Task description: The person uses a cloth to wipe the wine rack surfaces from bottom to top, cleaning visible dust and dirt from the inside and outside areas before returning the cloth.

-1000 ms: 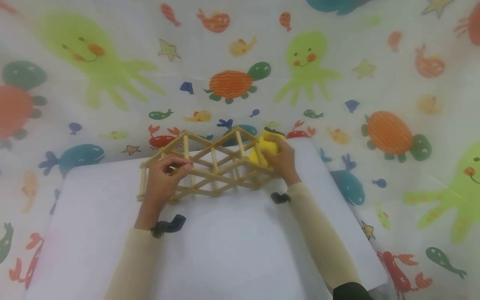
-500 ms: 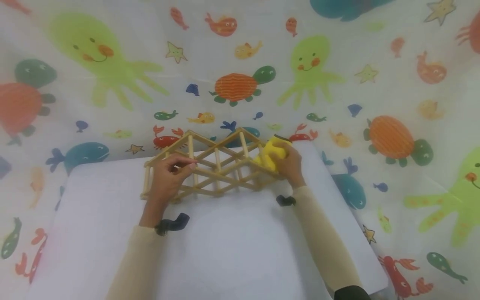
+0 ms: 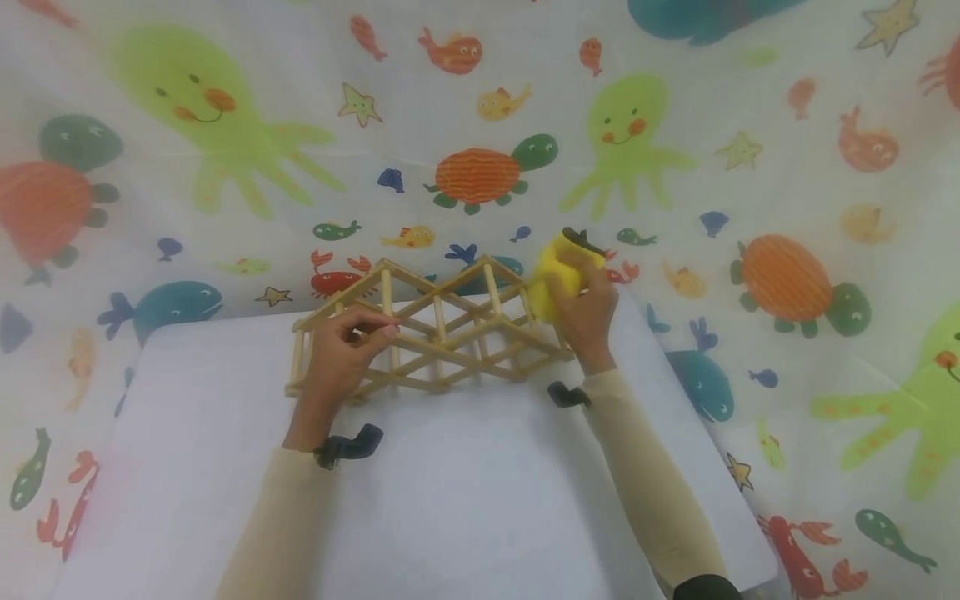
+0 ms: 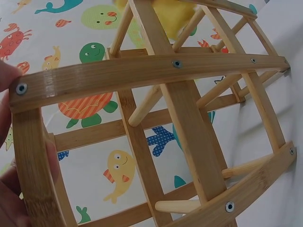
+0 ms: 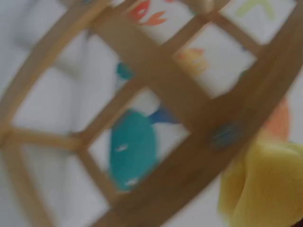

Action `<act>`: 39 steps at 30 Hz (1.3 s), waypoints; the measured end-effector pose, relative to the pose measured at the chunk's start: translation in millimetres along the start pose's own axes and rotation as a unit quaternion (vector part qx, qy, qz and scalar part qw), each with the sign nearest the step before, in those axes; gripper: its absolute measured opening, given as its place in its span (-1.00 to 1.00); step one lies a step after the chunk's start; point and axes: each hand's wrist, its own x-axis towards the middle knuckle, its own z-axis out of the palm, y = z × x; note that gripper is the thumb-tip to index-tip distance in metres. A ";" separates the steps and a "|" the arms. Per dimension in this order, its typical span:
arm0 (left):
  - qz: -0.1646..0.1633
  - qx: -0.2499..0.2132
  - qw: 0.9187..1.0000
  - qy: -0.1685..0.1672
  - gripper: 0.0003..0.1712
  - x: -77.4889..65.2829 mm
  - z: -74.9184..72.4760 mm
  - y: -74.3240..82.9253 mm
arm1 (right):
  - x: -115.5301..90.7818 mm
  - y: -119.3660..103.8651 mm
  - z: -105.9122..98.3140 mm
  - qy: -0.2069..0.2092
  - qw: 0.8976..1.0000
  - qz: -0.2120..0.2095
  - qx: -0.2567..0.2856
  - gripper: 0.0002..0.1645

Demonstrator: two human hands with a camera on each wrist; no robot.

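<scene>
A folding wooden lattice rack [image 3: 440, 321], made of slats joined by round dowels and metal rivets, stands on the white table. My left hand [image 3: 335, 350] grips it near its left end; in the left wrist view my fingers [image 4: 9, 187] curl round an end slat [image 4: 31, 165]. At the rack's right end, my right hand [image 3: 588, 312] holds a bunched yellow cloth [image 3: 553, 279] raised beside the upper slats. The right wrist view is blurred, with the cloth [image 5: 267, 182] low on the right, next to a riveted slat [image 5: 189, 161].
The white tabletop [image 3: 450, 492] reaches back to a white curtain [image 3: 285, 58] printed with sea animals, close behind the rack. Black straps [image 3: 348, 443] with small mounts sit on both wrists.
My right hand has lifted the yellow cloth up and to the right, away from the slats at the rack's right end. The left hand keeps its grip on the rack.
</scene>
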 end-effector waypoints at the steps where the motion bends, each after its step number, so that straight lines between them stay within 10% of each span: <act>1: 0.000 0.000 1.000 0.001 -0.72 0.0 -0.2 0.2 | 2.2 -8.8 -0.4 0.006 1.000 -0.010 0.014 -0.61; 9: 0.010 -0.006 1.000 0.003 -0.75 0.7 -0.7 -0.5 | 6.6 -81.6 4.8 -0.030 0.993 -0.017 0.112 -0.55; 21: 0.009 -0.003 1.000 0.004 -0.72 0.1 -1.1 -0.4 | 23.0 -106.5 45.4 -0.227 0.957 -0.064 0.168 -0.49; 28: 0.018 -0.020 1.000 0.001 -0.75 -0.6 1.2 -6.1 | 24.2 -98.0 69.2 -0.384 0.921 -0.062 0.035 -0.46; 34: 0.019 -0.005 1.000 0.010 -0.75 -1.4 -1.2 -5.7 | 24.6 -104.0 76.3 -0.432 0.876 -0.176 -0.124 -0.48; 39: 0.030 -0.011 0.999 0.017 -0.76 -0.4 -1.3 -7.2 | 34.8 -111.5 70.6 -0.322 0.901 -0.197 -0.212 -0.45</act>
